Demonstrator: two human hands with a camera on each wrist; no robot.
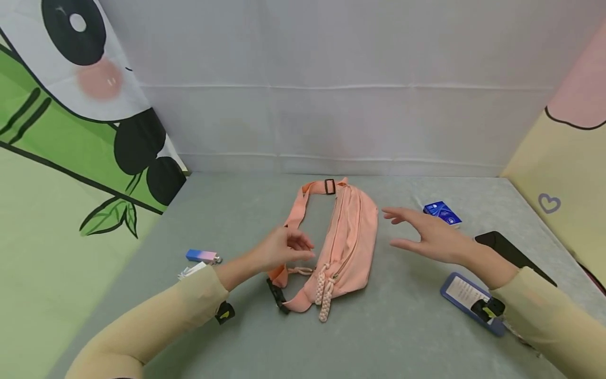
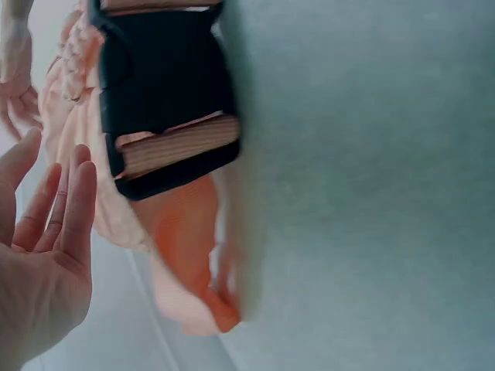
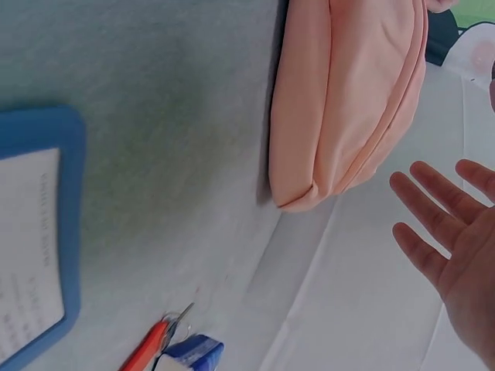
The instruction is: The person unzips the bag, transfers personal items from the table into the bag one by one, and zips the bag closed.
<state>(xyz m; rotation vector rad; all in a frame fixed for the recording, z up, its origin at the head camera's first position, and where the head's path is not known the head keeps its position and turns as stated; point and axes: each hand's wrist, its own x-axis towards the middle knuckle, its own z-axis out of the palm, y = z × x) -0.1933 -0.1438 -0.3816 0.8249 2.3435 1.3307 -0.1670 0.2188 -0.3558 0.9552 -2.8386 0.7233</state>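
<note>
A peach-pink waist bag [image 1: 357,237] lies on the grey-green table, its strap [image 1: 297,209] looped out to the left. Two braided zipper pulls [image 1: 324,295] hang at the near end, and the black buckle [image 1: 276,296] is beside them. My left hand [image 1: 284,248] hovers over the strap side, fingers loosely bent and holding nothing; in the left wrist view the buckle [image 2: 166,85] looms large beside that hand [image 2: 50,263]. To the right of the bag, apart from it, my right hand [image 1: 428,234] is held up with fingers spread, as the right wrist view also shows.
Left of the bag lie a small blue-and-pink stick [image 1: 202,256] and a white item [image 1: 193,270] partly behind my sleeve. On the right are a blue box [image 1: 442,212], a black flat phone-like slab [image 1: 513,255] and a blue-framed card holder [image 1: 466,295]. A red-handled item [image 3: 147,348] shows too.
</note>
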